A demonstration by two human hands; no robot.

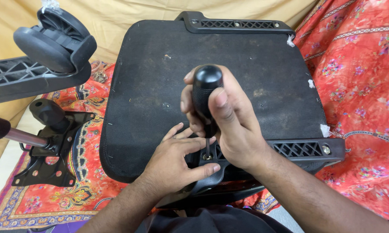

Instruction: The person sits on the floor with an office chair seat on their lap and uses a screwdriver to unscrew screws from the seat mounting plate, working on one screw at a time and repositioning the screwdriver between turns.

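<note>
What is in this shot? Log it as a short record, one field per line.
setting: red patterned cloth spread under the parts
main thing: upturned black chair seat with plastic armrest brackets
right hand: grips the black handle of a screwdriver, held upright
tip: on a screw in the near bracket
left hand: rests flat beside the screw, fingers steadying the shaft
left of seat: tilt mechanism plate with a knob, and a caster wheel on a chair base leg
</note>
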